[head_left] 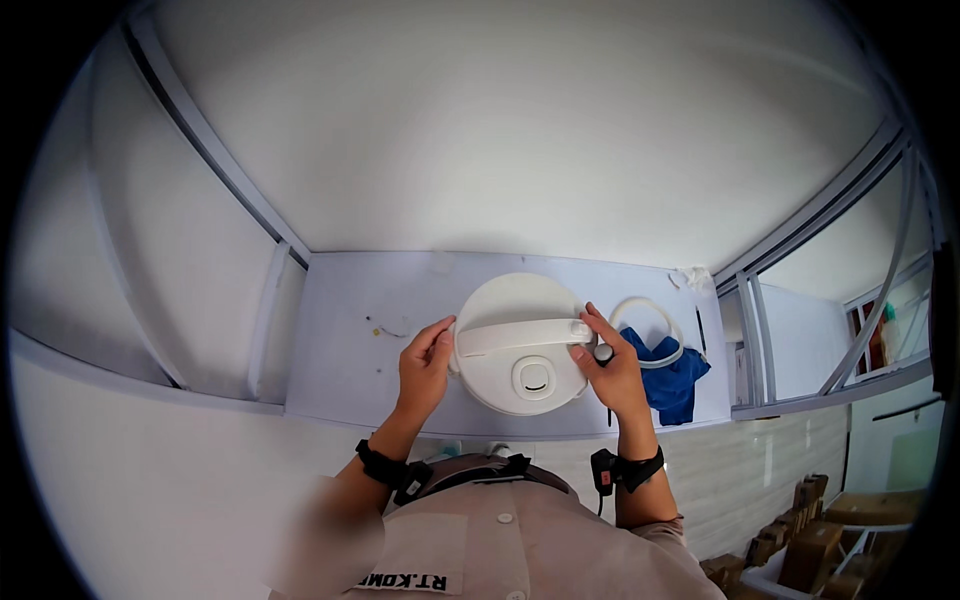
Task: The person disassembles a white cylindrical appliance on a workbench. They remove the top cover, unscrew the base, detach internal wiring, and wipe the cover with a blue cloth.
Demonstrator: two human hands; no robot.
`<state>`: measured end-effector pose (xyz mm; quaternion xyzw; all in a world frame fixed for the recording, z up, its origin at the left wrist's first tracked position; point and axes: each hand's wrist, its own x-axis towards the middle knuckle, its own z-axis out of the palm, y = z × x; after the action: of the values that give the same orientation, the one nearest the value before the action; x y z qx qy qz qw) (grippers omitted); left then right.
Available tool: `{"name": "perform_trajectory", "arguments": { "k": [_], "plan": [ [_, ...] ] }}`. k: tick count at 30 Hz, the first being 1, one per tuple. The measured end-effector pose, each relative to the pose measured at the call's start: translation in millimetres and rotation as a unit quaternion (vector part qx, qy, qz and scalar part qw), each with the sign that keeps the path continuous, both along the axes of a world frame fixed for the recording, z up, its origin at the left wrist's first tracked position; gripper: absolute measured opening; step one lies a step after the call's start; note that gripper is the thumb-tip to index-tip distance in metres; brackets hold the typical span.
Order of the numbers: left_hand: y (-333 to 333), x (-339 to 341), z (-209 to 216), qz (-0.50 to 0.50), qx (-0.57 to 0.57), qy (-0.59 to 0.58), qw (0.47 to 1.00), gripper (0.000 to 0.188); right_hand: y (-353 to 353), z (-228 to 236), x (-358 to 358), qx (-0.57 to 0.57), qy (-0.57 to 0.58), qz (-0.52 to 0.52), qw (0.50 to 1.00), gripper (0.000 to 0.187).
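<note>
A round white rice cooker [519, 383], seen from above, stands on the table in front of me. Its carry handle [515, 335] lies across the lid, and a rounded vent with a dark slot sits nearer to me. My left hand [425, 370] grips the cooker's left side, thumb and fingers at the handle's end. On the right side my right hand [612, 372] holds the cooker, its thumb on the lid's edge and its fingers by the handle's other end. A small grey rounded piece [603, 353] shows beside the right thumb; I cannot tell what it belongs to.
A blue cloth [675, 385] and a white ring [679, 325] lie to the right on the white table [335, 320]. Beyond them is a thin dark stick [701, 330]. Small bits [377, 331] lie at left. Metal frames flank the table; cardboard boxes [810, 555] stand at lower right.
</note>
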<state>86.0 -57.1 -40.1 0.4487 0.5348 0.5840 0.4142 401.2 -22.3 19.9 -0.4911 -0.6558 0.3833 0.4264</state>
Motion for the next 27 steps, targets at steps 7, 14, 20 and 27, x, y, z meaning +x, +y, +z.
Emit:
{"name": "perform_trajectory", "arguments": {
  "k": [7, 14, 20, 27],
  "plan": [
    [-5, 6, 8, 0.014, 0.004, 0.015, 1.0, 0.036, -2, 5, -3, -0.045, 0.017, 0.006, 0.999, 0.054],
    [-2, -1, 16, -0.023, -0.054, -0.006, 0.998, 0.036, 1, -6, -1, -0.079, 0.069, 0.0, 0.995, 0.052],
    [10, -10, 15, -0.056, -0.039, -0.016, 0.998, 0.033, 3, -5, -1, -0.068, 0.021, -0.01, 0.997, 0.053],
    [20, 18, 48, -0.014, 0.087, 0.253, 0.963, 0.038, 1, 3, -1, -0.059, -0.01, -0.019, 0.998, 0.053]
  ]
}}
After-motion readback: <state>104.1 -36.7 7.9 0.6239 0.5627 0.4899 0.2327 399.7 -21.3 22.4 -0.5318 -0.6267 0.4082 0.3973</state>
